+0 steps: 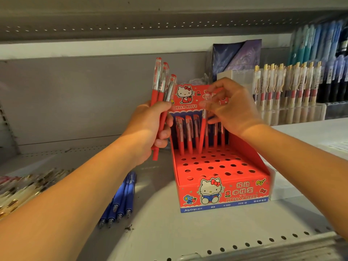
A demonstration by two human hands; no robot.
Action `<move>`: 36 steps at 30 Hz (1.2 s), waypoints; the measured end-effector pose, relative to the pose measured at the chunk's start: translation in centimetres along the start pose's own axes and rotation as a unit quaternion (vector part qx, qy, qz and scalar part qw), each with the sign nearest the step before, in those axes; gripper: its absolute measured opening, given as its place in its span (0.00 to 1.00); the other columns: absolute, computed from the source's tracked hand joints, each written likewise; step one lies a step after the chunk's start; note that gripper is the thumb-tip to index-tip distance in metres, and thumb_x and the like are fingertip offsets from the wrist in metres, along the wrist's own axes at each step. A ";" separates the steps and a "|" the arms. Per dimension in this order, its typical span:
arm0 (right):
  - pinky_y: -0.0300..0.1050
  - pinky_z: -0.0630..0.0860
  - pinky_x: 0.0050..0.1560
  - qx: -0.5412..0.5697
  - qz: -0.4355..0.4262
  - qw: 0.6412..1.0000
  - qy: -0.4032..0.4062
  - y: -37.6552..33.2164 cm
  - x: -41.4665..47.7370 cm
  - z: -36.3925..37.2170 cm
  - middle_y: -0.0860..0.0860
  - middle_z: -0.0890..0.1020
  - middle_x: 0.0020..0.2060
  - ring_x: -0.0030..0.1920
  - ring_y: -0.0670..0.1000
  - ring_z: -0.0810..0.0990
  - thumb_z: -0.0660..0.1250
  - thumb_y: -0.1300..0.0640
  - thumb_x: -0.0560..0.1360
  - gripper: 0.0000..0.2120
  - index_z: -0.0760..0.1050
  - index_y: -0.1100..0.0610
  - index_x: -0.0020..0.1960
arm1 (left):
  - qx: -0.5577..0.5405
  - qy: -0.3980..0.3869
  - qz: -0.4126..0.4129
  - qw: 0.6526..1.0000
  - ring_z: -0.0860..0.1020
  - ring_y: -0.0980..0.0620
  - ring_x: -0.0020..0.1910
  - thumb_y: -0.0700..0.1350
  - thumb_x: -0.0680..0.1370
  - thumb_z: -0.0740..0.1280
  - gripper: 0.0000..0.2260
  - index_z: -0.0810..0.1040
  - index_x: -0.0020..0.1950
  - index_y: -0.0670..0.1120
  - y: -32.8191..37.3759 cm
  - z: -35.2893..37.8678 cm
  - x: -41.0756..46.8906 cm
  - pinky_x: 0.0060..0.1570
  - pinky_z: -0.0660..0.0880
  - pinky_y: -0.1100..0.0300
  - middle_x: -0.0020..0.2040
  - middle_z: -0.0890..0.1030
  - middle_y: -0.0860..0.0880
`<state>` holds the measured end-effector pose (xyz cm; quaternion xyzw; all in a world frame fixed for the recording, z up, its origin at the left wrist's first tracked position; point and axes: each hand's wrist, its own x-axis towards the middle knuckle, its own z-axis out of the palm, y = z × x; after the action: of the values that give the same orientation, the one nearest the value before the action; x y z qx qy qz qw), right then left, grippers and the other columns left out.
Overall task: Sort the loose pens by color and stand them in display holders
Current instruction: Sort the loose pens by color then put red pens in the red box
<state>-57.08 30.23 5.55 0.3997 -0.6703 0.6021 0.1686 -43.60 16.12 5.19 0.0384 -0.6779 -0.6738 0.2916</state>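
Observation:
A red Hello Kitty display holder with rows of round holes stands on the white shelf. Several red pens stand upright in its back row. My left hand is shut on a bunch of three red pens, held upright left of the holder's back card. My right hand pinches the clear top of one red pen, whose tip reaches down into the back rows of holes. Several blue pens lie loose on the shelf under my left forearm.
A pile of cream and gold pens lies at the left edge. Clear holders with gold-clipped pens stand at the back right, with blue packaged pens above. A white box sits right of the red holder. The perforated shelf edge runs along the front.

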 end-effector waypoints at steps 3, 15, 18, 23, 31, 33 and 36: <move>0.47 0.82 0.29 -0.031 -0.005 0.999 0.020 0.2 0.1 -0.1 0.56 0.80 0.41 0.32 0.50 0.84 0.76 0.61 0.72 0.15 0.73 0.44 0.43 | -0.002 -0.003 0.007 1.000 0.64 0.54 0.20 0.42 0.82 0.60 0.06 0.74 0.54 0.40 0.0 0.1 -0.2 0.20 0.57 0.68 0.31 0.73 0.47; 0.40 0.80 0.28 -0.136 0.039 0.983 -0.116 1.1 -0.5 0.6 0.49 0.82 0.36 0.33 0.47 0.83 0.75 0.60 0.72 0.08 0.78 0.49 0.41 | 0.052 -0.032 0.040 0.997 0.73 0.51 0.23 0.41 0.82 0.64 0.03 0.75 0.51 0.42 -0.7 0.2 0.0 0.20 0.69 0.63 0.36 0.84 0.46; 0.36 0.77 0.29 -0.167 0.015 0.980 -0.109 0.9 -0.3 0.3 0.44 0.81 0.35 0.31 0.39 0.80 0.74 0.56 0.73 0.07 0.79 0.46 0.40 | 0.061 -0.035 0.043 0.997 0.76 0.51 0.24 0.42 0.82 0.65 0.03 0.76 0.53 0.43 -0.8 0.1 0.0 0.22 0.71 0.62 0.39 0.85 0.46; 0.38 0.78 0.45 -0.149 -0.011 0.987 -0.057 -0.1 -0.2 0.3 0.45 0.82 0.40 0.41 0.44 0.81 0.73 0.59 0.73 0.07 0.79 0.47 0.42 | 0.069 -0.047 0.048 0.995 0.78 0.51 0.26 0.43 0.82 0.63 0.03 0.76 0.52 0.45 -0.8 -0.1 0.1 0.24 0.73 0.61 0.42 0.86 0.45; 0.47 0.81 0.41 0.246 0.073 0.961 -0.106 -2.3 -1.1 0.4 0.57 0.85 0.47 0.47 0.57 0.85 0.71 0.63 0.73 0.12 0.77 0.58 0.56 | 0.082 -0.093 0.055 0.991 0.80 0.50 0.29 0.43 0.82 0.63 0.05 0.78 0.52 0.43 -0.9 0.0 -0.3 0.27 0.77 0.59 0.44 0.86 0.45; 0.45 0.81 0.38 0.268 0.084 0.954 -0.101 -2.4 -1.2 0.4 0.57 0.85 0.44 0.42 0.54 0.85 0.73 0.59 0.69 0.15 0.76 0.58 0.54 | 0.088 -0.096 0.059 0.990 0.81 0.49 0.29 0.42 0.82 0.65 0.04 0.78 0.53 0.44 -0.8 0.0 -0.4 0.28 0.78 0.59 0.43 0.86 0.46; 0.44 0.81 0.36 0.275 0.093 0.953 -0.090 -2.3 -1.2 0.4 0.57 0.85 0.43 0.39 0.54 0.85 0.74 0.60 0.68 0.16 0.75 0.59 0.54 | 0.083 -0.107 0.049 0.990 0.84 0.47 0.33 0.42 0.81 0.66 0.04 0.78 0.54 0.45 -0.6 0.1 -0.7 0.29 0.80 0.57 0.44 0.86 0.45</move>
<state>-54.51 30.35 6.21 0.4187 -0.5256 0.7377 -0.0659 -43.29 16.42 4.40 -0.0425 -0.7601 -0.6001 0.2456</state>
